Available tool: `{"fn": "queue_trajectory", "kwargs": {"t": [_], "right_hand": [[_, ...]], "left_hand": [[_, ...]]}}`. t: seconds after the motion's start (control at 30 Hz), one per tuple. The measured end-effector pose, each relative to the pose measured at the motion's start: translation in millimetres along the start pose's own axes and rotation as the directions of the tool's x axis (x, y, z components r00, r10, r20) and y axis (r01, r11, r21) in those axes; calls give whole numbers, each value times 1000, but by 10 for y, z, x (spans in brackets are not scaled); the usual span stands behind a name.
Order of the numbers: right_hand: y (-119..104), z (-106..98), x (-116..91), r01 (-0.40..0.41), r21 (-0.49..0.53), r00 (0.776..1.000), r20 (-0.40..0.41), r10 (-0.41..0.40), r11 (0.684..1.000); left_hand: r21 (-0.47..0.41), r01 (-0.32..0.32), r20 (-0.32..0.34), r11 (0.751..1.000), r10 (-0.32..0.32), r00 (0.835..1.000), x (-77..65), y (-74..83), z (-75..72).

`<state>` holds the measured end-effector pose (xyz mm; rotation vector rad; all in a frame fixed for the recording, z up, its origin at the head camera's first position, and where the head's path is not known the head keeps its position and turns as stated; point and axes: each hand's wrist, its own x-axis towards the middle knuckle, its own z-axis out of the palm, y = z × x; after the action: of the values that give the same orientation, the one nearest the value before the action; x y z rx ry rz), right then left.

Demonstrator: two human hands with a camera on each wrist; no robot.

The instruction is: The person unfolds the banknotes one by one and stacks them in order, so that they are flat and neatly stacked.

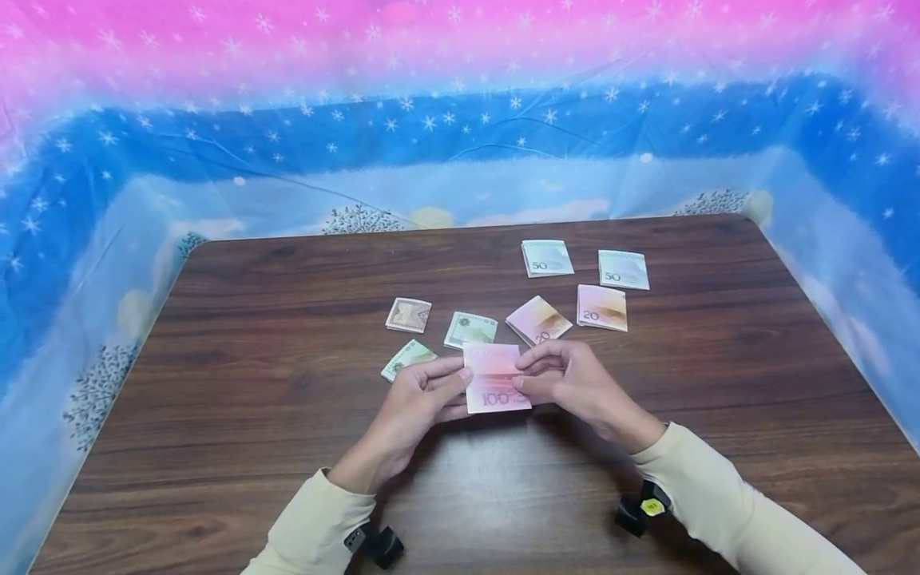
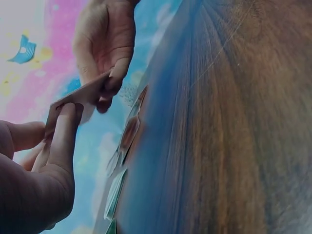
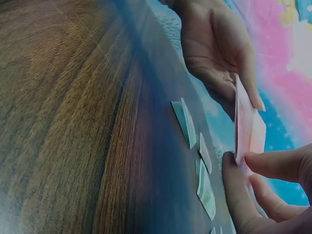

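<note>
A folded pink 100 banknote [image 1: 494,383] is held up above the table between both hands. My left hand [image 1: 417,399] pinches its left edge, thumb on the front face and fingers behind. At its right edge my right hand [image 1: 585,391] grips it between thumb and fingers. The left wrist view shows the banknote [image 2: 80,95] nearly edge-on, with the right hand [image 2: 107,44] at its far end. In the right wrist view the folded note [image 3: 248,124] spans from the left hand [image 3: 217,44] to the right fingertips.
Behind the hands lie folded notes: two 50 notes [image 1: 548,259], two 20 notes [image 1: 602,308], two green notes [image 1: 470,329] and one brownish note [image 1: 408,315]. All rest on the dark wooden table [image 1: 273,447]. A snowflake-patterned cloth [image 1: 460,136] hangs around the table's back and sides.
</note>
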<state>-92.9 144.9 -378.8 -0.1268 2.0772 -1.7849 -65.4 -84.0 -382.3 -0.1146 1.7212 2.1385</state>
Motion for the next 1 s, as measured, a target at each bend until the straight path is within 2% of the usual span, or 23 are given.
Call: {"fn": "queue_trajectory", "kwargs": {"t": [0.07, 0.23, 0.47, 0.8, 1.0], "right_hand": [[0, 18, -7, 15, -26, 1000, 19, -15, 1000], [4, 66, -22, 21, -16, 999, 51, -21, 1000], [-3, 134, -60, 8, -5, 995, 99, -7, 1000], [-40, 191, -110, 19, 4, 982, 188, -20, 1000], [-73, 236, -125, 5, 34, 982, 190, -12, 999]], "left_hand": [[-2, -2, 5, 1000, 2, 1000, -5, -4, 10], [12, -19, 14, 1000, 19, 1000, -13, 2, 36], [26, -54, 68, 998, 52, 996, -9, 6, 60], [52, -91, 22, 994, 90, 996, 25, 5, 122], [92, -93, -7, 991, 94, 996, 22, -12, 121]]}}
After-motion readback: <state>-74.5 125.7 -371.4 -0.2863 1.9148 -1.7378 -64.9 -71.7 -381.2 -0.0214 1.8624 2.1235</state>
